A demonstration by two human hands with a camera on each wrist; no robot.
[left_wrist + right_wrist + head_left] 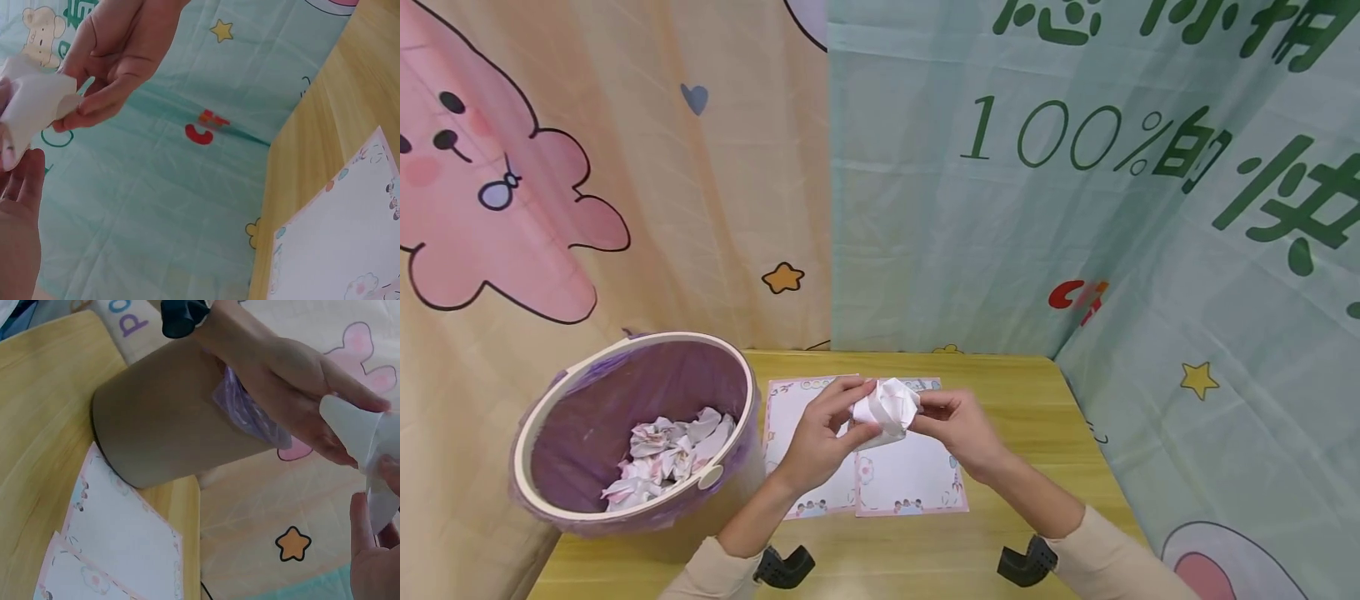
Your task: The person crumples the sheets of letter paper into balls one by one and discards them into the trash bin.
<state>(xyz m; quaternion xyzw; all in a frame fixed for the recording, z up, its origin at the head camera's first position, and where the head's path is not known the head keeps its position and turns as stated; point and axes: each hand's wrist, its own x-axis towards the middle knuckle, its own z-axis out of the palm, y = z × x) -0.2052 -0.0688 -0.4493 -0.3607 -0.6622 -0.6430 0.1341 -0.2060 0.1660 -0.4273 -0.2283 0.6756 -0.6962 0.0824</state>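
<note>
We note a folded, crumpled white paper (887,407) held between both hands, raised above the table (1022,400). The left hand (822,433) grips it from its side, thumb below and fingers on top; the right hand (962,429) pinches the opposite edge between thumb and fingertips. Under the hands we record two sheets with pink printed borders, a left sheet (797,412) and a right sheet (910,479), lying flat side by side. To their left we see a bin (522,467), lined with a purple bag (598,404) and containing crumpled papers (673,454).
</note>
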